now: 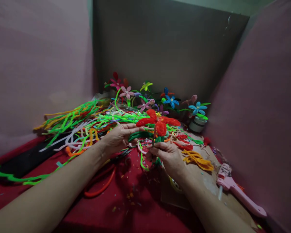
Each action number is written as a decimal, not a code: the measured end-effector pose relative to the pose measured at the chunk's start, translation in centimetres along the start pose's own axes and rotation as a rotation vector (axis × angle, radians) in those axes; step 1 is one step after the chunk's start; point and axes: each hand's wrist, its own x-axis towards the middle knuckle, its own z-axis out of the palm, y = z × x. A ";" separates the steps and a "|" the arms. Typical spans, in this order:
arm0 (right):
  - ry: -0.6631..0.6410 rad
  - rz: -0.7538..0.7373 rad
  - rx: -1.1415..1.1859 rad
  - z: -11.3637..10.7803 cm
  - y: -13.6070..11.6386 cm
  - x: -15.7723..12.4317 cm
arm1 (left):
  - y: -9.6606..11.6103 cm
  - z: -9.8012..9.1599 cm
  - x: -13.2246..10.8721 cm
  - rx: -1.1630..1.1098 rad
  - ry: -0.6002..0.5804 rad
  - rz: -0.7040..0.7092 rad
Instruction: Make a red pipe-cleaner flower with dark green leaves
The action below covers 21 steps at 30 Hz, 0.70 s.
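Note:
A red pipe-cleaner flower (160, 123) with a yellow centre stands upright in front of me, above the red cloth. My right hand (167, 156) is closed around its stem just below the red petals, beside a dark green leaf. On the left side of the flower, my left hand (122, 137) pinches a long dark green leaf (140, 135) that sticks out from the stem. The fingertips of both hands are partly hidden by the flower parts.
Loose green, white and orange pipe cleaners (75, 121) lie at the left and centre. Finished flowers (171, 101) stand along the back. An orange bundle (199, 160) and a pink glue gun (240, 191) lie at the right. Pink side walls rise on both sides.

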 end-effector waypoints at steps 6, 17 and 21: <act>0.023 -0.005 -0.048 0.2 -0.3 -0.1 | 1.3 1.1 -1.3 0.581 0.224 0.479; 0.059 -0.028 -0.211 0.8 0.4 -0.5 | -1.3 4.8 -2.7 0.571 0.366 0.499; 0.073 -0.123 -0.352 0.7 0.5 -0.7 | -0.8 5.5 -2.7 0.324 0.311 0.412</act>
